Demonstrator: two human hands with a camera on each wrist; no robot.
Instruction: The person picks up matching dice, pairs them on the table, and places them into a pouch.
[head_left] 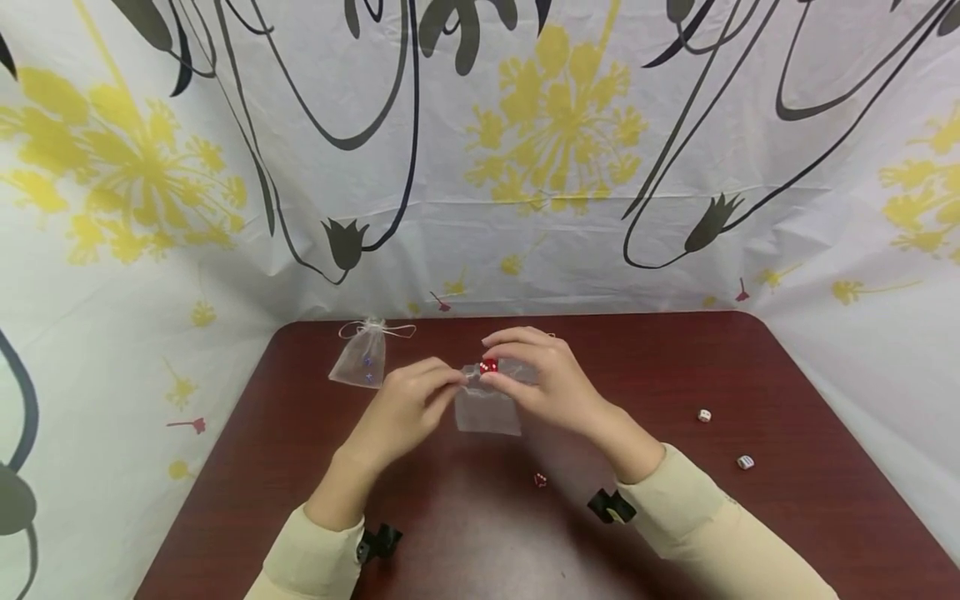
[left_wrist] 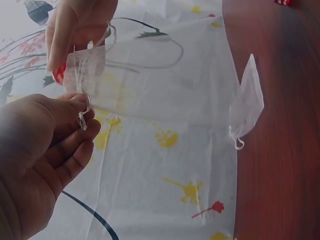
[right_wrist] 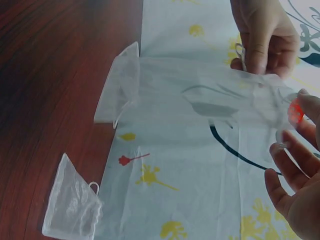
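Sheer drawstring bag (head_left: 487, 414) hangs btwn both hands above the desk (head_left: 450, 542), long axis approx. up-down: mouth up at the fingers, closed end down twd desk. L hand (head_left: 405, 408) pinches its mouth edge, fingers narrow. R hand (head_left: 551, 379) holds a red die (head_left: 489, 367) btwn thumb & fingers, right at the mouth; can't tell if any part's inside. Tied bag (head_left: 360, 358) w/ small blue bits lies to the L, gathered neck twd the printed cloth (head_left: 450, 175), wide end twd the person. R wrist view: another bag (right_wrist: 75, 202) on desk. Nearer the person, 2nd red die (head_left: 541, 480); off R, white die (head_left: 704, 415) & another white die (head_left: 745, 462).
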